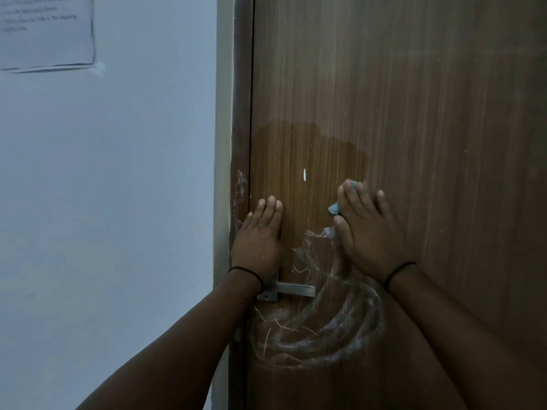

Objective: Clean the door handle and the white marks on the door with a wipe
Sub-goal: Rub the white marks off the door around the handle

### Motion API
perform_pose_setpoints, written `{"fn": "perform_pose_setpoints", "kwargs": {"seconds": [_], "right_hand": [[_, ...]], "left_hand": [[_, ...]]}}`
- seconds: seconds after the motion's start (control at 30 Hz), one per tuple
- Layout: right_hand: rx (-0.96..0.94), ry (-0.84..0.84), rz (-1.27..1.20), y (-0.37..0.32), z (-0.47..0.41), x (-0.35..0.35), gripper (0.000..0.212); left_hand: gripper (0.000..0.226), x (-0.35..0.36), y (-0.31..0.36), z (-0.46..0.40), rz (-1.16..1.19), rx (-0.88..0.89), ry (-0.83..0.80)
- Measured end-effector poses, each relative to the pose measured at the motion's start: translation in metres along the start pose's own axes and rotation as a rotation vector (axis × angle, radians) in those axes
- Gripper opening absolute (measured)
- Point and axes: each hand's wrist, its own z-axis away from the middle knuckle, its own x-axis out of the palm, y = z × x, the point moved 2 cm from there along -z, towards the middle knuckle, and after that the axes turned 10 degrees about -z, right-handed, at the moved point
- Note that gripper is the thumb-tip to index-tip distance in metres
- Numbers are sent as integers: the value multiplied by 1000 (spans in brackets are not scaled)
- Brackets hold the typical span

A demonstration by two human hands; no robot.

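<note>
A person's right hand (367,229), fingers spread flat, presses a blue wipe (336,208) on the door (444,143) beside a damp patch (310,149). Left hand (260,235) rests flat, fingers together. White swirls (325,335) around the handle (293,289) appear uncleaned.

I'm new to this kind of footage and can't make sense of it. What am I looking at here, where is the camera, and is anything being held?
There is no machine here. A person wears one camera on the head, looking forward and down, so both arms reach in from below. The left hand lies flat on the brown wooden door, just above the metal door handle. The right hand presses a pale blue wipe flat against the door; only its edges show. Swirly white marks cover the door around and below the handle. A darker damp-looking patch sits above the hands. At left is a pale wall with a paper notice.
</note>
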Motion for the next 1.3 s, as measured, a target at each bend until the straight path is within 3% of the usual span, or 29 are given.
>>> {"fn": "perform_pose_setpoints", "kwargs": {"seconds": [0.2, 0.37, 0.47, 0.7, 0.9, 1.1, 1.3], "right_hand": [[-161, -135, 62, -13, 23, 16, 60], [-9, -20, 6, 21, 15, -4, 61], [17, 6, -33, 8, -12, -12, 63], [-164, -154, 49, -4, 40, 19, 59], [29, 18, -6, 16, 24, 11, 59], [-76, -97, 32, -5, 43, 29, 61], [65, -6, -27, 23, 46, 15, 60]], "left_hand": [[61, 2, 1, 2, 18, -16, 12], [64, 3, 1, 3, -18, -9, -7], [64, 4, 3, 4, -14, -22, 7], [61, 3, 1, 6, -19, -13, -4], [63, 5, -2, 6, -34, 9, -14], [62, 7, 0, 7, -23, -7, 5], [62, 6, 0, 8, -30, -1, -4]]}}
